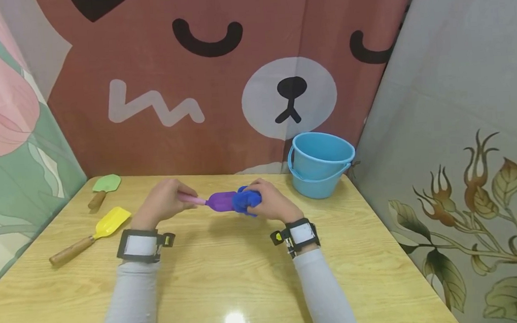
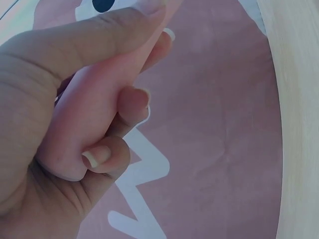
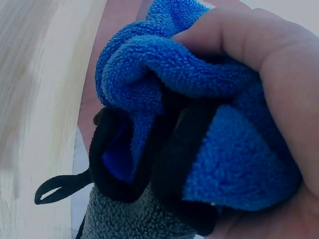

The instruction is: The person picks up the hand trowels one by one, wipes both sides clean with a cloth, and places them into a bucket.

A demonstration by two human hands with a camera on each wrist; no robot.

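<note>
Over the middle of the table, my left hand grips the pink handle of a toy trowel, its fingers curled round it. The trowel's purple blade points right, its tip hidden by a blue cloth. My right hand holds that cloth bunched up at the blade's end. In the right wrist view the cloth is fluffy, with black edging, a grey side and a small black hanging loop.
At the left lie a yellow trowel with a wooden handle and, behind it, a smaller green one. A light blue bucket stands at the back right of the wooden table. Printed cloth walls enclose the table.
</note>
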